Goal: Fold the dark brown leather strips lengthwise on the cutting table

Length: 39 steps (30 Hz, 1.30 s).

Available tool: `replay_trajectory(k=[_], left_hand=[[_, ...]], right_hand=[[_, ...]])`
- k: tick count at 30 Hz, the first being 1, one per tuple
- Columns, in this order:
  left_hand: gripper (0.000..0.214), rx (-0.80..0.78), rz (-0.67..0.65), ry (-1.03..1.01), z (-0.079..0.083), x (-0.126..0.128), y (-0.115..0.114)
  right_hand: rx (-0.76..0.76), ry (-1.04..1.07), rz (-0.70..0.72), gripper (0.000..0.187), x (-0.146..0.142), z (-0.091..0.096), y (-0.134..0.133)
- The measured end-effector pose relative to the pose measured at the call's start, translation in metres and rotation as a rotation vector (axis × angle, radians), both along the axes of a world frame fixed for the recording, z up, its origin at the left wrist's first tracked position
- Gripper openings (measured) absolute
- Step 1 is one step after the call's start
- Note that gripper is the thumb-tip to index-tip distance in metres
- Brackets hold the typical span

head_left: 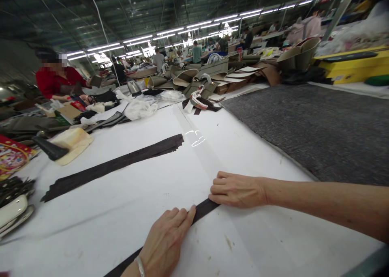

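A narrow dark fabric strip (pixel 206 210) lies slantwise across the white tabletop, its near part passing under my left hand (pixel 166 237). That hand is curled over the strip, fingers together, with the index fingertip pressed on it. Farther along, my right hand (pixel 236 190) has its fingers bent and closed on the strip's far end, hiding the tip. Beyond both hands rests a stack of similar dark strips (pixel 115 165) with stepped, uneven ends.
A black-handled tool on a cream pad (pixel 71 145) stands at left. Dark grey felt (pixel 316 127) covers the right side. Plastic bags (pixel 141 106) and leather pieces (pixel 194 76) crowd the back edge. A person in a red top (pixel 65 80) works at far left.
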<state>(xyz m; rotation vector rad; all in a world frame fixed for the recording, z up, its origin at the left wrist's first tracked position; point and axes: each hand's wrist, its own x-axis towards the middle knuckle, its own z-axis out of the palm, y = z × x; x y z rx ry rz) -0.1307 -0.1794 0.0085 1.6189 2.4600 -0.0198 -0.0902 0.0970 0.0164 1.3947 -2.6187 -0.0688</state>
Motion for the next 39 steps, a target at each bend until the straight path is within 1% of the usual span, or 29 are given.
replay_trajectory(k=[8, 15, 21, 29, 34, 39], left_hand=[[0.071, -0.050, 0.007, 0.036, 0.004, 0.002, 0.008], [0.075, -0.110, 0.006, 0.053, 0.015, 0.002, 0.025], [0.074, -0.172, -0.011, 0.063, 0.024, 0.001, 0.039], [0.077, -0.299, -0.020, 0.115, 0.031, 0.004, 0.055], [0.081, -0.375, -0.018, 0.147, 0.034, 0.006, 0.066], [0.083, -0.398, -0.002, 0.189, 0.033, 0.009, 0.071]], right_hand=[[0.025, 0.031, -0.015, 0.019, 0.005, 0.001, 0.005], [0.074, 0.054, -0.042, 0.021, 0.009, 0.004, 0.013], [0.043, 0.071, -0.064, 0.022, 0.015, 0.004, 0.022], [0.030, 0.099, -0.101, 0.021, 0.019, 0.001, 0.031], [0.038, 0.102, -0.122, 0.023, 0.023, 0.000, 0.039], [0.060, 0.089, -0.151, 0.025, 0.029, 0.001, 0.046]])
